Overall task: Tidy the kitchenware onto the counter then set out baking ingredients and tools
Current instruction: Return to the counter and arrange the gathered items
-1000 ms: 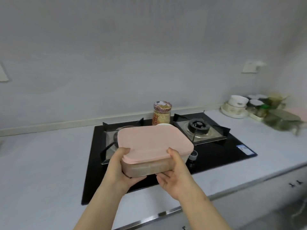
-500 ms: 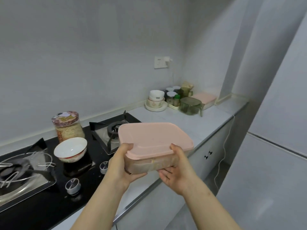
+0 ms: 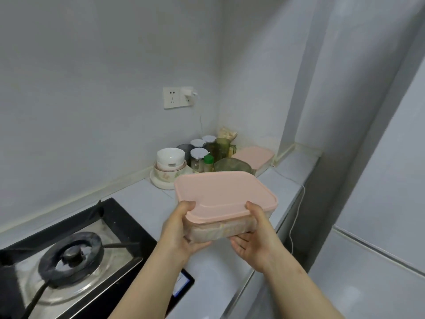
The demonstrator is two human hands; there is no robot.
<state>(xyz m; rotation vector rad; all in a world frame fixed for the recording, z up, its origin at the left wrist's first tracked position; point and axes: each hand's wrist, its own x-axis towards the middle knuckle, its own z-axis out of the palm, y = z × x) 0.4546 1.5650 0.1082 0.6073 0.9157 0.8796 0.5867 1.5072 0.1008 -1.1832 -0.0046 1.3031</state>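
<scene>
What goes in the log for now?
box: pink lid on, over counter | left hand: grips it | right hand: grips it | set down: no

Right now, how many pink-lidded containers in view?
2. The held container sits between the left hand and right hand, above the counter; the corner container rests on it at the far end, beside the green jug. Clutter could hide more.

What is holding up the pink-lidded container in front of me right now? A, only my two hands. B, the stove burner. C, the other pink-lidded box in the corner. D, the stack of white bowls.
A: the left hand and right hand grip the near end of the pink-lidded container, thumbs on the lid and fingers underneath, lifting it clear of the counter.
</scene>
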